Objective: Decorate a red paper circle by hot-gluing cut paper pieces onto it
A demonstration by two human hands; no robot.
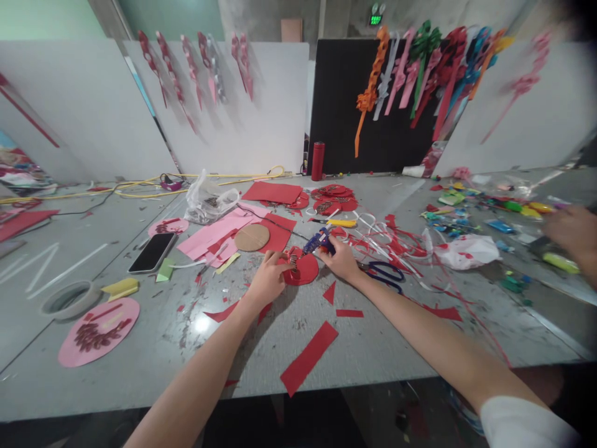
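A round red disc (305, 269) with small dark pieces on it lies on the grey table in front of me. My left hand (272, 274) is at the disc's left side, its fingers bent together over the edge; whatever they pinch is too small to make out. Closed round a blue glue gun (318, 241) is my right hand (342, 258), at the disc's upper right, with the gun's nozzle pointing toward the disc. A cardboard circle (252, 238) lies behind my left hand. Blue-handled scissors (385, 275) rest beside my right wrist.
Around lie a phone (153, 252), a tape roll (71, 299), a pink oval (99, 331), a plastic bag (209, 199), a yellow cutter (341, 223), red scraps and tangled ribbons (396, 246). A red bottle (318, 161) stands behind. Another person's hand (573, 231) is at the right.
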